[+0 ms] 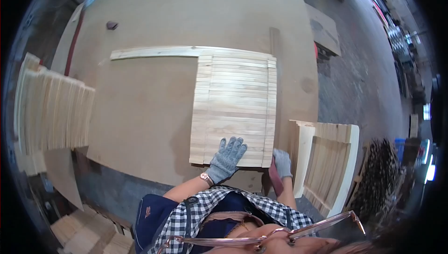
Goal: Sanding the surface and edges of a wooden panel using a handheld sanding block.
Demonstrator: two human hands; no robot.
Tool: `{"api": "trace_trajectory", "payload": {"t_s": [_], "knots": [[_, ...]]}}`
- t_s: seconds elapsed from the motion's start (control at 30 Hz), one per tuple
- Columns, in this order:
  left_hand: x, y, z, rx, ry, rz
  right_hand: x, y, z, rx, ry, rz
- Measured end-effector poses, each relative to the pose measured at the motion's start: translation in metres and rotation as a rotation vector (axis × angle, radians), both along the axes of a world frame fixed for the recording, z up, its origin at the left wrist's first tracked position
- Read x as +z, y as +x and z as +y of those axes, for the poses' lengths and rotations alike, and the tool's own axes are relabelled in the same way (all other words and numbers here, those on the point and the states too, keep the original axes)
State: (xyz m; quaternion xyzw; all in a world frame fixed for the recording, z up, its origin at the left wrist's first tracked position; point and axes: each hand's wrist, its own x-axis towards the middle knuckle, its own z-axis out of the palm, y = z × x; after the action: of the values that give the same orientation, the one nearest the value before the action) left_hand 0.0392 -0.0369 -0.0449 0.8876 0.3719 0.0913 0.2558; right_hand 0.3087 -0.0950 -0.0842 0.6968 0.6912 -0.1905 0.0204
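A row of pale wooden slats (238, 100) lies side by side on the table, forming a panel. My left hand (227, 157), in a grey knitted glove, rests flat on the near slats with its fingers spread. At the panel's near right corner, my gloved right hand (282, 161) is closed around a strip of dark red sandpaper (275, 182). The sandpaper hangs down past the table's near edge; part of it is hidden under the hand. Along the panel's far end runs a long wooden strip (154, 53), reaching out to the left.
The slats lie on a broad brown worktable (140, 109). A stack of wooden pieces (56, 109) stands at its left edge. To the right are wooden frames (329, 160) and a dark-ended pile of wood (378, 184). A small dark red lump (112, 25) sits far left.
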Motion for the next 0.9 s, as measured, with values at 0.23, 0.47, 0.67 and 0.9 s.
{"api": "trace_trajectory", "payload": {"t_s": [0.23,0.47,0.67,0.9], "knots": [[-0.003,0.002,0.002,-0.068,-0.043,0.072,-0.015,-0.007,0.145,-0.06,0.233,-0.193],[-0.026,0.005,-0.008,-0.081,-0.064,0.166,-0.026,0.015,0.311,-0.137,0.445,-0.195],[-0.036,0.005,-0.018,-0.112,0.126,0.219,-0.023,0.04,0.383,0.166,0.362,-0.146],[-0.031,0.005,-0.021,-0.054,0.055,0.197,-0.053,0.031,0.301,0.047,0.3,-0.069]]}}
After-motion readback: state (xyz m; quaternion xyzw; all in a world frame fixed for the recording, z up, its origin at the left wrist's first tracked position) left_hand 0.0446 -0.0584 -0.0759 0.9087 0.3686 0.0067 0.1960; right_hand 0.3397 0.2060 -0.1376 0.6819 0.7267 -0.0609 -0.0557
